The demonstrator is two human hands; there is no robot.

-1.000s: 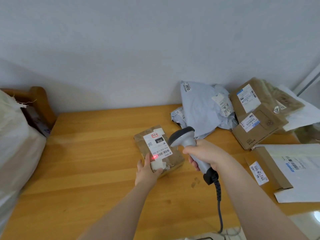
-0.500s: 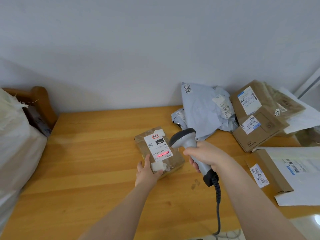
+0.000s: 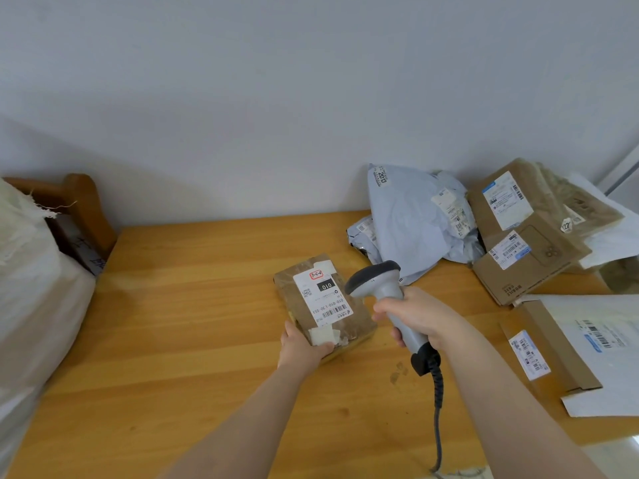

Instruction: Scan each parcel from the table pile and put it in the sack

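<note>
A small brown taped parcel (image 3: pixel 321 305) with a white barcode label lies near the middle of the wooden table (image 3: pixel 193 305). My left hand (image 3: pixel 304 345) grips its near end, thumb on top. My right hand (image 3: pixel 418 318) holds a grey corded barcode scanner (image 3: pixel 375 283) just right of the parcel, its head pointing at the label. No red light shows on the label. The white woven sack (image 3: pixel 31 299) bulges at the far left edge. The parcel pile sits at the back right: a pale blue mailer bag (image 3: pixel 415 219) and brown boxes (image 3: pixel 525 233).
A flat cardboard mailer (image 3: pixel 549 350) and a white envelope (image 3: pixel 601 347) lie at the right edge. A wooden chair back (image 3: pixel 83 205) stands behind the sack. The scanner cable (image 3: pixel 437 426) hangs over the near table edge. The wall runs right behind the table.
The red scan light that lay on the label has gone out. My left hand has shifted its grip onto the parcel's near end and the parcel has tilted slightly.
</note>
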